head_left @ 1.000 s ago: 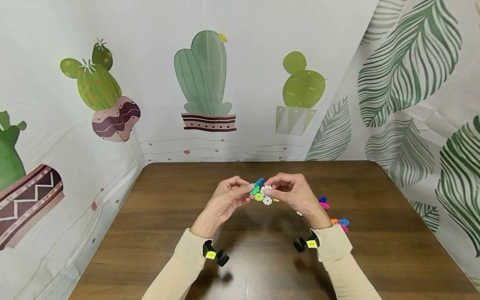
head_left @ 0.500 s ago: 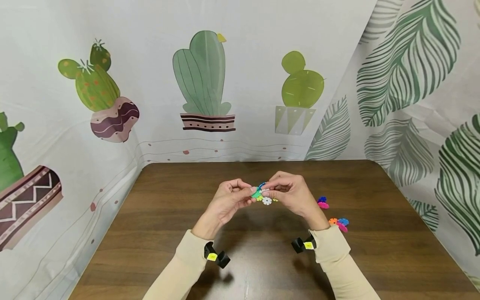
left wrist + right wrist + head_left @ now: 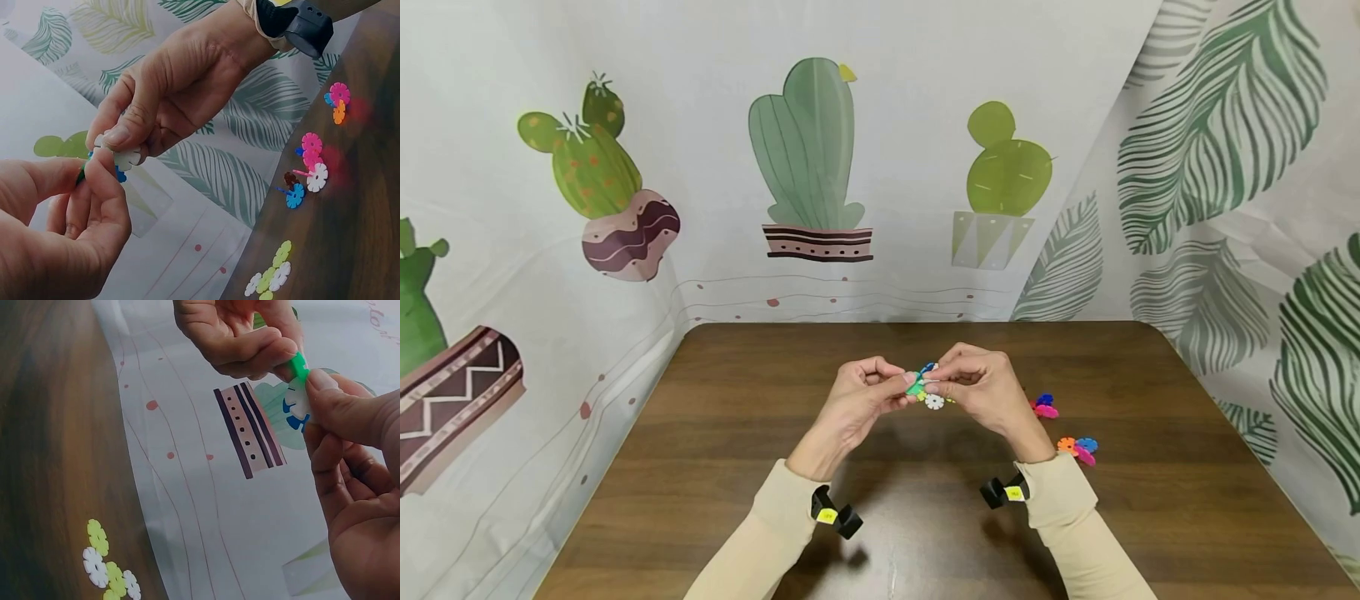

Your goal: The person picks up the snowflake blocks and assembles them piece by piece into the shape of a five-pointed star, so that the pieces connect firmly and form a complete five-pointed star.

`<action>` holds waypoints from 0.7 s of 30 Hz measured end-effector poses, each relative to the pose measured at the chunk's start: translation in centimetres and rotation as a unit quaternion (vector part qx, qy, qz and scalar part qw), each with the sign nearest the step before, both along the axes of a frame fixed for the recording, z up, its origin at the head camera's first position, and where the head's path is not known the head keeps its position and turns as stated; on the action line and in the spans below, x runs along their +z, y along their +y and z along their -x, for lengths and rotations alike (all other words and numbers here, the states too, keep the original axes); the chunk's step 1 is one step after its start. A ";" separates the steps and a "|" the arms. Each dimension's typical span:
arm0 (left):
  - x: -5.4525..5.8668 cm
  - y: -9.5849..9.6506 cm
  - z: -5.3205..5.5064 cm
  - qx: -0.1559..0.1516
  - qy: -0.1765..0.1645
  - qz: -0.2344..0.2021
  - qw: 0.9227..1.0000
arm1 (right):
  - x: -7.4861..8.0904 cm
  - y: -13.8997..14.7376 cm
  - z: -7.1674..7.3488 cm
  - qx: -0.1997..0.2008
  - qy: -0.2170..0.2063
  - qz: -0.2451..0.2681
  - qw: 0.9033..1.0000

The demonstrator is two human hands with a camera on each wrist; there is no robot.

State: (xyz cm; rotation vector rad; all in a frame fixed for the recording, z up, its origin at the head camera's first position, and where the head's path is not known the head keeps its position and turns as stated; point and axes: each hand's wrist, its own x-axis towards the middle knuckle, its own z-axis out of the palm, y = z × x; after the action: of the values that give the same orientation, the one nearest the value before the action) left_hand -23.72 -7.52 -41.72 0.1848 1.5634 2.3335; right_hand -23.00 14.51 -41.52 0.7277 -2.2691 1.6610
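My left hand [image 3: 859, 404] pinches a green snowflake disc [image 3: 299, 365] between thumb and fingers. Facing it, my right hand [image 3: 981, 387] grips a white snowflake disc [image 3: 296, 400]. A blue disc [image 3: 291, 421] sits right behind the white one, and its edge shows between the hands in the head view. Green and white meet edge to edge in the right wrist view; fingertips hide how far they interlock. On the table beyond the hands lies a joined cluster of white and yellow-green discs [image 3: 265, 275], partly covered by the right hand in the head view.
To the right on the brown table [image 3: 737, 467] lie a group of pink, white and blue discs [image 3: 312, 155] and an orange, blue and pink cluster [image 3: 1078, 448]. Printed fabric [image 3: 910, 167] hangs behind the table's far edge.
Both hands have drawn closer together. The white disc, which faced the head camera a second ago, is now turned and mostly hidden by the right fingers, against the green one.
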 end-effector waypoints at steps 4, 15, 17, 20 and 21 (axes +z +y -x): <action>0.0 0.0 0.1 -0.004 -0.002 0.001 1.000 | 0.0 0.2 0.1 0.001 -0.003 -0.001 1.000; 0.3 -0.3 0.2 -0.014 -0.003 0.005 1.000 | 0.1 0.6 0.3 -0.014 -0.008 -0.013 1.000; 0.3 -0.2 0.2 -0.003 -0.007 0.006 1.000 | 0.1 0.5 0.3 -0.016 -0.005 -0.018 1.000; 0.3 -0.2 0.3 0.008 -0.009 0.007 1.000 | 0.0 0.5 0.4 -0.018 0.003 -0.026 1.000; 0.2 -0.2 0.3 0.009 -0.010 0.007 1.000 | 0.0 0.4 0.4 -0.019 0.004 -0.027 0.999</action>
State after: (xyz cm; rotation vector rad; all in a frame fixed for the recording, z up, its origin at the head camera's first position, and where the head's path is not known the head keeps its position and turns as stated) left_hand -24.02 -7.69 -41.48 0.1438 1.5790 2.3297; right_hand -23.38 14.92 -41.49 0.6978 -2.3147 1.5826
